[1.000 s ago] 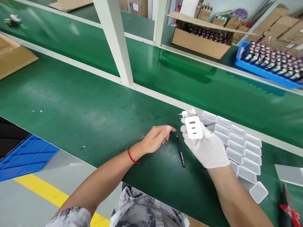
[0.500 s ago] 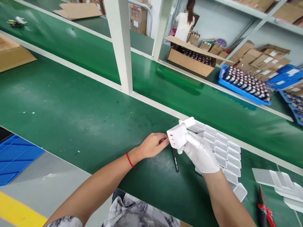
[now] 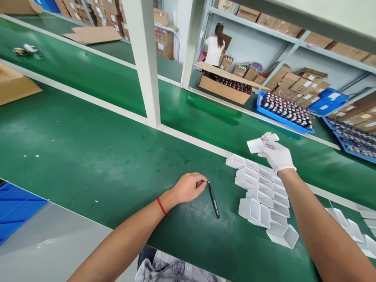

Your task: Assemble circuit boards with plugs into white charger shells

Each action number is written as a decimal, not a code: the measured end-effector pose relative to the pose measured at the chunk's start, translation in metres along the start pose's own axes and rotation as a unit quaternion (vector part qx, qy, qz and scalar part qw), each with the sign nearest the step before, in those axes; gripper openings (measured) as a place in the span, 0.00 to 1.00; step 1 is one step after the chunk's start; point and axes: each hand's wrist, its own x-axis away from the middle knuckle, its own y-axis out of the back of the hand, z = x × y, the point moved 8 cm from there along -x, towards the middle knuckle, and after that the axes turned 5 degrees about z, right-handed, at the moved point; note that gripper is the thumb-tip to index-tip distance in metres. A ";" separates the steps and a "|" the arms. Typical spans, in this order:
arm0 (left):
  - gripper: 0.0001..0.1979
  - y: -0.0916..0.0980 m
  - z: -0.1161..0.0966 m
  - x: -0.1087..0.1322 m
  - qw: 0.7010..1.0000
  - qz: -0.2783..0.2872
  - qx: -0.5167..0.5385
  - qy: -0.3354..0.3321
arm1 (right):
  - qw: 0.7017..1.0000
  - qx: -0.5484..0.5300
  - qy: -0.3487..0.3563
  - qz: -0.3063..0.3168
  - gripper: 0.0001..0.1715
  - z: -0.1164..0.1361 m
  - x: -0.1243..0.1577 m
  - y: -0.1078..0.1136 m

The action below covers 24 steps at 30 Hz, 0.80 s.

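Note:
My left hand [image 3: 190, 187], bare with a red cord at the wrist, rests on the green table with thumb and forefinger pinched together. Anything between those fingertips is too small to make out. Right at the fingertips are the points of black tweezers [image 3: 214, 201], which lie on the table. In a white glove, my right hand [image 3: 277, 157] grips a white charger [image 3: 255, 145] raised beyond the rows of housings. A small white piece [image 3: 272, 137] and thin wires stick out at its top. Open white plastic housings [image 3: 249, 211] stand in rows below my right forearm.
A white post [image 3: 148, 78] and rail split the green surface [image 3: 96, 156]. Farther back are an open cardboard box [image 3: 225, 90] and a blue tray [image 3: 282, 117] of small parts. More white pieces [image 3: 352, 231] lie at the right. A person [image 3: 216, 47] stands by the shelves.
My right hand has carried the charger away from my left hand, right and farther out over the housings. The left hand stays by the tweezers. The view has tilted up somewhat.

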 end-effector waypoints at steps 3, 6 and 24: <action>0.09 0.001 0.000 -0.001 1.000 -0.005 0.000 -0.001 | 0.995 0.054 -0.081 -0.013 0.15 -0.030 -0.016 0.005; 0.09 0.002 -0.001 -0.001 1.000 -0.010 -0.001 -0.001 | 0.989 0.094 -0.118 -0.011 0.15 -0.046 -0.019 0.006; 0.12 -0.001 -0.001 -0.003 1.000 -0.002 -0.004 -0.012 | 0.940 0.133 0.293 0.109 0.14 0.052 0.154 -0.060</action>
